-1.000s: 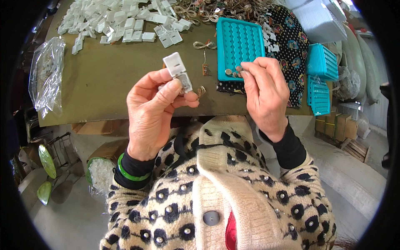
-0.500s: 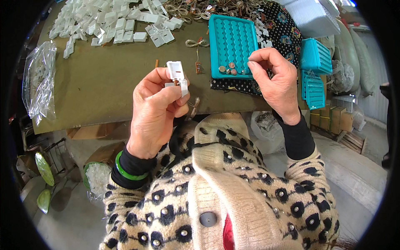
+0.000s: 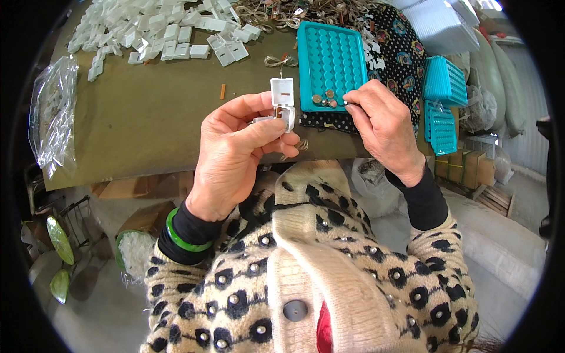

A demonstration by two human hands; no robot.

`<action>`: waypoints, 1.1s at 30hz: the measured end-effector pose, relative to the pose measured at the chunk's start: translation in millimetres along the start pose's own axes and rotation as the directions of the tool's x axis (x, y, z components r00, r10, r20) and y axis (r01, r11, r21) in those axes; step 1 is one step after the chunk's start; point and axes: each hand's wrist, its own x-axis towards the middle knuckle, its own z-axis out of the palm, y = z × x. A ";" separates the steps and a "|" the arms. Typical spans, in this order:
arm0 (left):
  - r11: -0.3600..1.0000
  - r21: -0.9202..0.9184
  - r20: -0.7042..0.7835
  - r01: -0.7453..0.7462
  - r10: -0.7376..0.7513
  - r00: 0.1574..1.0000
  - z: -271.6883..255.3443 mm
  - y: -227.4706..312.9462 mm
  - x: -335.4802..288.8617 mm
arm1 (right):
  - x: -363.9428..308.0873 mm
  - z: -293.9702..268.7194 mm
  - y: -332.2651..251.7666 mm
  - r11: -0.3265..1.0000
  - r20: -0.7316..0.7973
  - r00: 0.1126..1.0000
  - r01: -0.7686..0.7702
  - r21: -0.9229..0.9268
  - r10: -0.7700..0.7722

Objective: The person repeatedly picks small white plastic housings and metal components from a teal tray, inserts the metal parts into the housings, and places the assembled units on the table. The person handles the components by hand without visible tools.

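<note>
Left grip [image 3: 232, 144] holds apparently wired case [image 3: 282, 93].

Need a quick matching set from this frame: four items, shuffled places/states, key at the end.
Column 1
1. left hand
2. right hand
3. clear plastic bag
4. pile of white plastic pieces

Column 2
A. fingertips at the near end of the teal tray
B. heaped at the far side of the table
C. holding a white case with its lid open
D. at the table's left edge

Pairs: 1-C, 2-A, 3-D, 4-B
</note>
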 end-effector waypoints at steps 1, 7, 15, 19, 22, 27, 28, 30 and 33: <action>1.000 0.000 -0.003 -0.004 0.004 1.000 0.5 0.1 -0.2 | 0.4 -0.7 1.0 1.000 0.010 1.000 -0.002 0.013 0.002; 0.996 0.060 -0.055 -0.067 0.070 0.996 9.7 -3.3 -1.3 | 7.2 -3.1 -5.5 0.993 -0.016 0.999 -0.035 0.109 0.037; 0.965 0.237 -0.077 -0.117 0.139 0.987 22.7 -11.5 2.0 | 14.6 15.5 -40.4 0.958 -0.277 0.960 0.110 0.264 -0.034; 0.958 0.271 -0.079 -0.091 0.117 0.990 27.0 -17.4 0.8 | 16.0 23.4 -42.2 0.974 -0.289 0.947 0.184 0.129 -0.141; 0.965 0.253 -0.089 -0.072 0.097 0.991 27.4 -19.5 0.3 | 10.8 21.4 -44.1 0.972 -0.261 0.963 0.126 0.200 -0.071; 0.976 0.211 -0.090 -0.054 0.074 0.993 28.3 -19.8 0.5 | 3.5 13.7 -44.4 0.960 -0.248 0.969 0.047 0.276 0.023; 0.975 0.213 -0.091 -0.059 0.080 0.993 28.9 -19.9 0.3 | 2.9 13.3 -43.7 0.955 -0.268 0.962 0.036 0.294 0.046; 0.975 0.218 -0.092 -0.046 0.067 0.993 30.8 -21.0 -0.9 | 2.4 14.3 -42.2 0.944 -0.305 0.950 0.031 0.328 0.074; 0.978 0.204 -0.090 -0.042 0.062 0.994 32.9 -22.8 -1.8 | 4.0 20.9 -39.7 0.926 -0.344 0.936 0.066 0.372 0.072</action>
